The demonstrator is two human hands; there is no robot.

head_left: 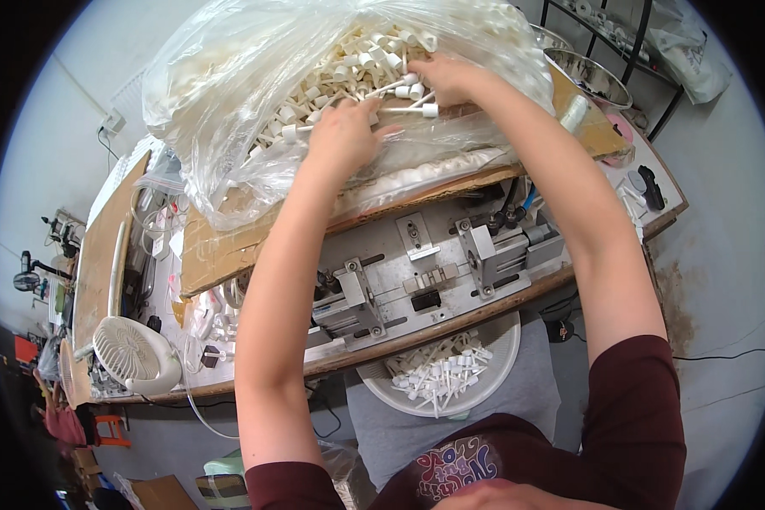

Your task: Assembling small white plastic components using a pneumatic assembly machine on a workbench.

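- At the far edge of the bench, both our hands were inside the mouth of a big clear plastic bag full of small white pump parts, each a cap w/ a thin tube.
- Left hand: seen from the back, fingers curled down into the pile; fingertips hidden, so we couldn't tell if it held anything.
- Right hand: fingers bent and nearly closed around a few pump parts; white tubes stuck out toward the left hand. Exact no. of pieces not clear.
- Bag film was creased and glary, so much of its contents blurred; bag top was cut off by the frame edge.
- Bag sat on a cardboard sheet, itself partly covered.
- Nearer us: a metal jig w/ clamps on a grey plate, our left forearm crossing in front of its left end.
- Below the bench edge, on our lap: a white basket holding more white parts.
- Left side: small white fan, tangled cables.
- Far right: steel bowl, partly behind the bag.
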